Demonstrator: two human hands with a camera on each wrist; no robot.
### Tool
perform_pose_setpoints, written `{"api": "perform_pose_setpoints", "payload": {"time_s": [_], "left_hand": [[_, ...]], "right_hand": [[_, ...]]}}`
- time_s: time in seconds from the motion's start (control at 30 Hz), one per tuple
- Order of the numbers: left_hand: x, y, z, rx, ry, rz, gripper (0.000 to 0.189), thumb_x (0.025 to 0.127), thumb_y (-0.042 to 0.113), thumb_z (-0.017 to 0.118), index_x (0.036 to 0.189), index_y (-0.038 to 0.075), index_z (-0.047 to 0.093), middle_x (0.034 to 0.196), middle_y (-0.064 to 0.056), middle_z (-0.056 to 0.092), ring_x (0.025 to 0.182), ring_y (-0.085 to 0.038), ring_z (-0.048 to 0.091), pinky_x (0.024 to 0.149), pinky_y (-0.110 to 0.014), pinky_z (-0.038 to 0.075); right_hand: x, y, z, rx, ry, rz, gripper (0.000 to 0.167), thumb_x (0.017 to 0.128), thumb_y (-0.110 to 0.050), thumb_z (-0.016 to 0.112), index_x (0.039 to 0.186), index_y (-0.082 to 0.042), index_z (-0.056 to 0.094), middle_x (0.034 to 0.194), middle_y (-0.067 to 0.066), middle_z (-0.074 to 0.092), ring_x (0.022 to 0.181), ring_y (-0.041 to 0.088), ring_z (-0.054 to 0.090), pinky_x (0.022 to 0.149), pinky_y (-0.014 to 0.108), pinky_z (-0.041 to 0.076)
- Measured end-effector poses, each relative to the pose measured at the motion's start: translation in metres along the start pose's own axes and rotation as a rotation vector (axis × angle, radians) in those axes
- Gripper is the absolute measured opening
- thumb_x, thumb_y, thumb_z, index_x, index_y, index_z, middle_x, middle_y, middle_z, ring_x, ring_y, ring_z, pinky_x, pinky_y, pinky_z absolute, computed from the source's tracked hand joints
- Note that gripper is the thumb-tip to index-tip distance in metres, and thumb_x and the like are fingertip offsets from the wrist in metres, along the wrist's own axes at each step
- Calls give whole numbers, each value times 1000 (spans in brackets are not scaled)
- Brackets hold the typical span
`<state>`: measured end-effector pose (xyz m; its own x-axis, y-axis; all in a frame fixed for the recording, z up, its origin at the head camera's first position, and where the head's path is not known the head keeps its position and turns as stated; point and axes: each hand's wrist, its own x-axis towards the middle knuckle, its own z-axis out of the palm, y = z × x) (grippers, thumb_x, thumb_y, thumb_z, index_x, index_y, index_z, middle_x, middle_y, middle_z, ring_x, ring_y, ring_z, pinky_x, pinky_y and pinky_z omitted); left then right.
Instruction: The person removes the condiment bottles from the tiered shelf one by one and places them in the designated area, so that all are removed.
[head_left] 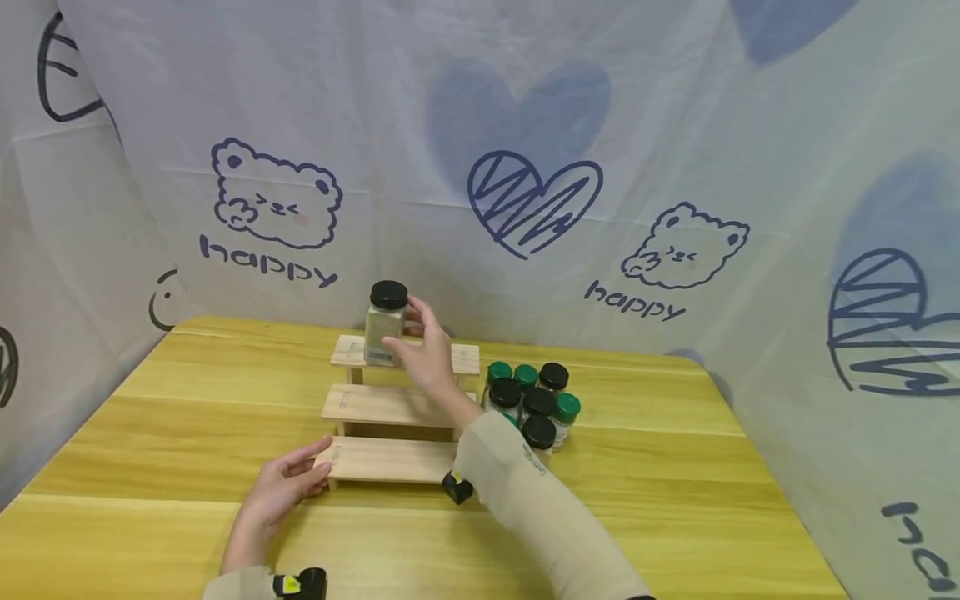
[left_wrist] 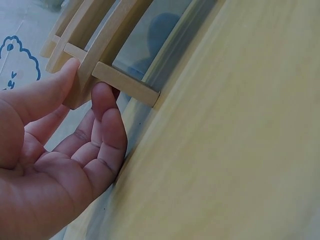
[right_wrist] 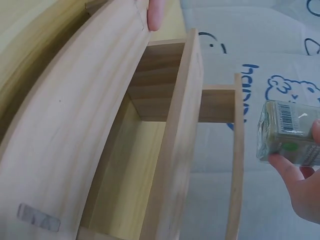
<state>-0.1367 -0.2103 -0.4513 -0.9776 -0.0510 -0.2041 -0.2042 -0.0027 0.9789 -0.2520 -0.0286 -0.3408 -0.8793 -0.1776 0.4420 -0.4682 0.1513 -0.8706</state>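
Observation:
In the head view a three-tier wooden step rack (head_left: pixel 386 458) stands on the table. My right hand (head_left: pixel 433 354) grips a square glass spice jar (head_left: pixel 384 332) with a black lid, upright by the top tier (head_left: pixel 348 352). The right wrist view shows the jar (right_wrist: pixel 287 131) apart from the rack, its barcode label visible. At the left end of the lowest tier, my left hand (head_left: pixel 277 492) holds the rack. In the left wrist view its thumb (left_wrist: pixel 62 87) lies against the board (left_wrist: pixel 95 60) and its curled fingers (left_wrist: pixel 110 130) are under it.
Several more jars with black lids (head_left: pixel 538 431) and green lids (head_left: pixel 567 407) stand close together just right of the rack, partly hidden by my right sleeve (head_left: pixel 517 475). The yellow wood-grain table (head_left: pixel 637 467) reaches back to a printed white cloth (head_left: pixel 420 250).

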Motion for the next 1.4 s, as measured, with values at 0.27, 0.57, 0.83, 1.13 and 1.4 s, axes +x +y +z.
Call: {"api": "perform_pose_setpoints", "payload": {"time_s": [0.27, 0.57, 0.83, 1.13, 1.4], "left_hand": [[-1, 2, 0, 2, -4, -9, 50, 86, 8, 60, 130, -3, 40, 92, -4, 60, 76, -13, 58, 69, -26, 50], [-1, 1, 2, 5, 3, -6, 49, 85, 8, 61, 129, -2, 42, 93, -6, 60, 77, -14, 58, 71, -27, 50], [0, 1, 0, 9, -4, -5, 50, 85, 10, 61, 130, -2, 42, 92, -5, 59, 77, -14, 58, 70, -26, 50], [0, 2, 1, 11, -3, -8, 50, 86, 11, 60, 130, -1, 42, 91, -3, 60, 77, -14, 58, 70, -27, 50], [-1, 1, 1, 15, -9, -11, 51, 85, 12, 61, 130, -1, 41, 92, -4, 59, 78, -14, 58, 71, -27, 50]], "right_hand": [[-21, -32, -20, 19, -25, 19, 56, 77, 8, 64, 128, 4, 40, 114, 20, 53, 95, 31, 55, 76, 30, 49], [-39, -43, -33, 22, -64, 0, 55, 77, 12, 62, 127, 8, 39, 113, 25, 50, 96, 36, 53, 76, 35, 49], [-54, -34, -47, 44, -92, -106, 53, 75, 14, 62, 123, 13, 40, 110, 29, 49, 94, 42, 52, 80, 46, 46], [-72, -29, -64, 45, -104, -92, 54, 75, 15, 61, 124, 14, 38, 112, 29, 46, 96, 40, 52, 71, 31, 51], [-85, -18, -77, 71, -82, -77, 55, 76, 13, 62, 125, 11, 38, 113, 27, 47, 95, 40, 51, 68, 34, 52]]}}
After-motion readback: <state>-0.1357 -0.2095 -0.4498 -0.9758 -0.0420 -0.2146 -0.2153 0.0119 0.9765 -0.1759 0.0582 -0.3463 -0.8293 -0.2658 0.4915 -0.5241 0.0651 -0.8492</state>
